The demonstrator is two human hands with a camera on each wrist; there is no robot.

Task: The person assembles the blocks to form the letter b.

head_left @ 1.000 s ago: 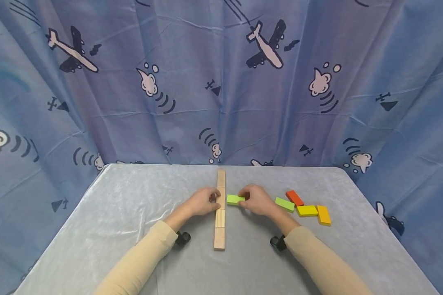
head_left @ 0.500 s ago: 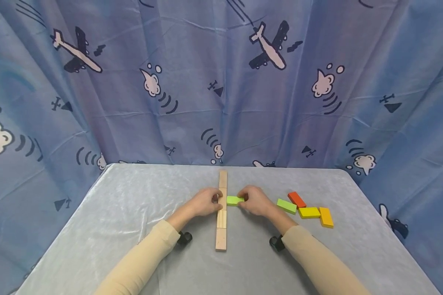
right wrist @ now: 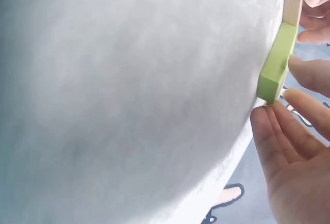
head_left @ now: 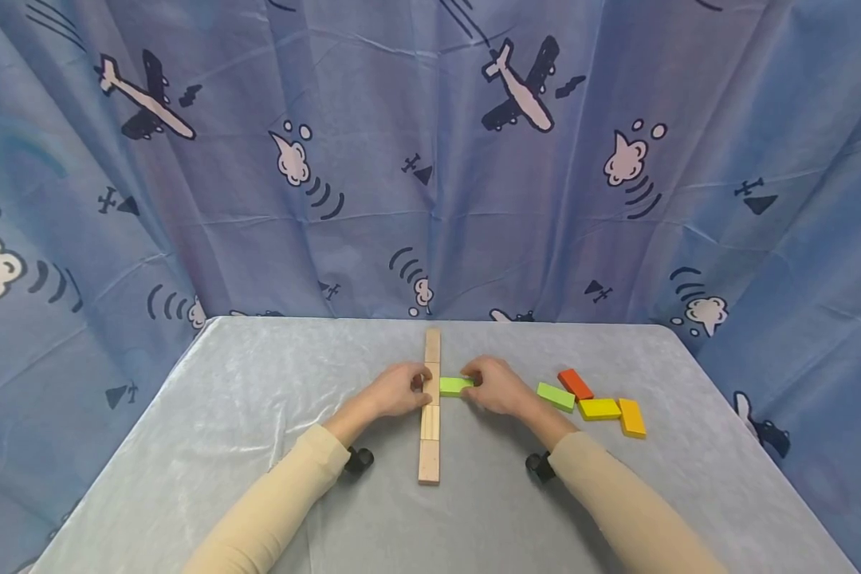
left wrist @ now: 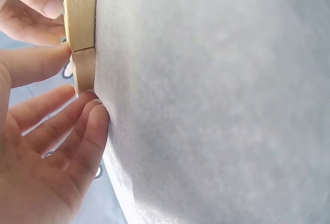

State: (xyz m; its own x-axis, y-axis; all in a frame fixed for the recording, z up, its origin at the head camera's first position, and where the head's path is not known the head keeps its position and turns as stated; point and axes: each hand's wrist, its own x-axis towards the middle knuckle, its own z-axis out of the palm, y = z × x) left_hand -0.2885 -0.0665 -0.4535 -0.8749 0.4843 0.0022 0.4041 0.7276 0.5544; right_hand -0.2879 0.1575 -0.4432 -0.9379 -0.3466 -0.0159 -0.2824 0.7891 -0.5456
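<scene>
A straight row of plain wooden blocks (head_left: pixel 430 422) runs away from me, laid end to end on the table. My left hand (head_left: pixel 395 391) grips one wooden block in the row, its thumb and forefinger at the block's top. In the left wrist view, the left fingers (left wrist: pixel 95 126) curl beside the wooden blocks (left wrist: pixel 82 15). From the right side, a light green block (head_left: pixel 454 387) meets the row at a right angle. My right hand (head_left: pixel 498 387) pinches its outer end. The right wrist view shows the green block (right wrist: pixel 278 56) with its far end against the wooden row.
Right of my right hand lie a second green block (head_left: pixel 556 397), a red block (head_left: pixel 575 383), a yellow block (head_left: pixel 599 410) and an orange-yellow block (head_left: pixel 632 418). A grey-white cloth covers the table (head_left: pixel 258 399). Behind it hangs a blue curtain (head_left: pixel 373 143) with planes.
The green block has moved left in my right hand, closing the small gap to the wooden row. My left hand stays at the same wooden block.
</scene>
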